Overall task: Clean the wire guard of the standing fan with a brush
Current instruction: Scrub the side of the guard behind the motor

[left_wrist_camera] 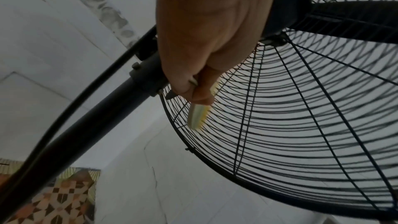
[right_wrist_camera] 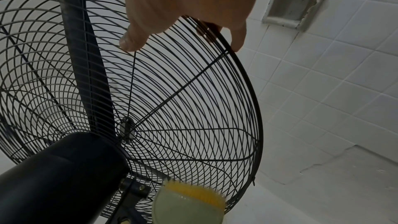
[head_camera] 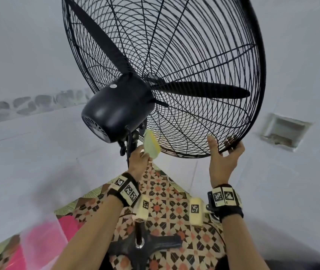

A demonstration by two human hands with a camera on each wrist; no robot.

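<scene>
Midway, seemingly: pale green yellow-bristled brush [head_camera: 151, 146] gripped in left hand [head_camera: 138, 160], pressed against black wire guard [head_camera: 204, 61]; right hand [head_camera: 223, 158] clasping rim; most wires left.

The black wire guard [head_camera: 204, 55] stands tilted; the pale-green, yellow-bristled brush [head_camera: 151, 144] presses against its rear at 6 o'clock.

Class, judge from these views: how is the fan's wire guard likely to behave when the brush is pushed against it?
The wire guard is thin rods, so it probably flexes slightly under the brush. The right hand grips its rim, which suggests the head may swivel or wobble when pushed. Open gaps likely snag the yellow bristles.
</scene>
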